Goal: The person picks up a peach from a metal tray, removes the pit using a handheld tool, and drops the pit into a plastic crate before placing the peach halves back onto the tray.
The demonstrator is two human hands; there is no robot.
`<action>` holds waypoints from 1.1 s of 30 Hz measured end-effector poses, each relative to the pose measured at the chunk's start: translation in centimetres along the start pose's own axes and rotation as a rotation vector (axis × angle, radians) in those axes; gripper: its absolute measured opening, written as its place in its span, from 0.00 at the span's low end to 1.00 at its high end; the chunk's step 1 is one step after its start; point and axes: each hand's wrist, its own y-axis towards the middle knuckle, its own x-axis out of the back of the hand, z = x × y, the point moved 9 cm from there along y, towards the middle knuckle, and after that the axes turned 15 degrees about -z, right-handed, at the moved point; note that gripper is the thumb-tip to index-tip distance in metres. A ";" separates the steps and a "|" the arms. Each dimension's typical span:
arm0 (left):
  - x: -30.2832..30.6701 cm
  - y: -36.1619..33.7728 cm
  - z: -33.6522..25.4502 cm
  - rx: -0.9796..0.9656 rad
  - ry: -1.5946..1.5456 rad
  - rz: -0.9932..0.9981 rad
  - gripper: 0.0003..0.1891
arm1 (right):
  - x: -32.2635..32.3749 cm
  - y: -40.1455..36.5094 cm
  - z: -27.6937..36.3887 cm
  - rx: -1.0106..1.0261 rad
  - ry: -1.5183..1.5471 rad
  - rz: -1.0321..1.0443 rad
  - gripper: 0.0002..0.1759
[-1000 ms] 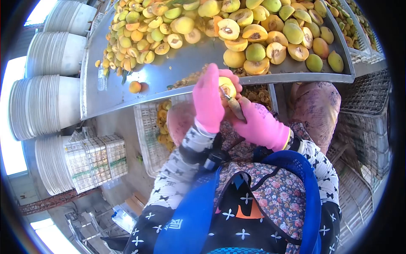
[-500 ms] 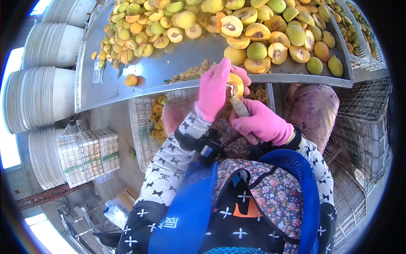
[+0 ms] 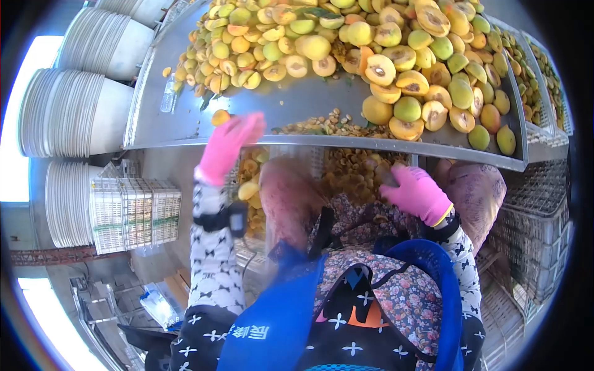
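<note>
My left hand [image 3: 229, 148], in a pink glove, is at the left part of the metal table's front edge [image 3: 291, 142], beside a lone peach [image 3: 220, 117]. Motion smears its fingers, and I cannot tell whether they hold anything. My right hand [image 3: 421, 196], also pink-gloved, is closed around the pitting tool [image 3: 390, 180], over the crate of fruit pieces [image 3: 352, 173]; the tool is blurred. Yellow fruit halves [image 3: 249, 190] lie in another crate below my left hand. Loose pits [image 3: 334, 123] are along the table edge.
Whole and halved peaches [image 3: 297, 65] cover the table's far side, with larger halves [image 3: 405, 105] at right. A plastic bottle [image 3: 168, 99] lies at left. Stacked white tubs [image 3: 108, 111] and crates [image 3: 136, 213] stand left; more crates [image 3: 532, 222] stand right.
My left hand has moved left, away from my right hand. The peach half is no longer between them. My right hand has shifted right with the tool. The view has also shifted.
</note>
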 end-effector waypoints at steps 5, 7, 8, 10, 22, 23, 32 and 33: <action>-5.7 14.5 4.1 -0.087 -0.142 -0.275 0.33 | 4.1 0.0 1.2 -0.183 0.212 0.062 0.17; -8.1 18.3 3.8 -0.179 0.289 -0.312 0.37 | 3.9 -0.4 1.8 -0.274 0.222 0.184 0.18; -9.2 19.3 3.7 -0.221 0.511 -0.324 0.39 | 3.3 -0.4 0.6 -0.147 0.151 0.095 0.18; -10.5 18.6 2.6 -0.275 0.668 -0.463 0.41 | 2.5 -0.4 -0.5 -0.110 0.056 0.055 0.18; -11.5 2.6 -0.2 0.187 -0.817 0.213 0.27 | 4.2 -0.9 3.0 -0.235 0.278 0.145 0.20; -11.8 0.5 0.0 0.200 -0.809 0.200 0.29 | 4.5 -0.2 3.8 -0.095 0.321 -0.002 0.20; -16.6 -8.2 -2.4 -0.725 -0.021 0.045 0.35 | 2.3 -1.1 6.5 0.264 0.053 -0.469 0.21; -16.3 -9.1 -4.0 -0.781 -0.038 -0.006 0.31 | 2.3 -1.1 6.5 0.247 0.013 -0.476 0.17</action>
